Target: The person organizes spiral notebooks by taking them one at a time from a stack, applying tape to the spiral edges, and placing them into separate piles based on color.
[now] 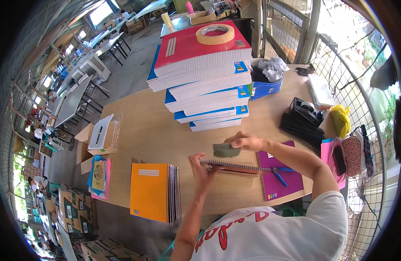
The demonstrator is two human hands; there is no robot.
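My left hand (203,175) grips the left end of a spiral notebook (239,170), which stands on edge with its coil upward. Just above that coil, my right hand (247,142) pinches a small grey-green flat piece (226,150) with fine ridges on its face; its exact kind cannot be made out. To the right lies a purple spiral notebook (272,191), with blue-handled pliers (279,177) resting on it. Left of my left hand is a stack of spiral notebooks with an orange cover (149,191) on top.
A tall pile of red and blue notebooks (183,48) carries a tape roll (215,34). Black binding coils (301,128) and a tape dispenser (305,111) are at the right, near a yellow bag (340,121). A blue box (267,87) stands behind. An open carton (102,139) is at the left edge.
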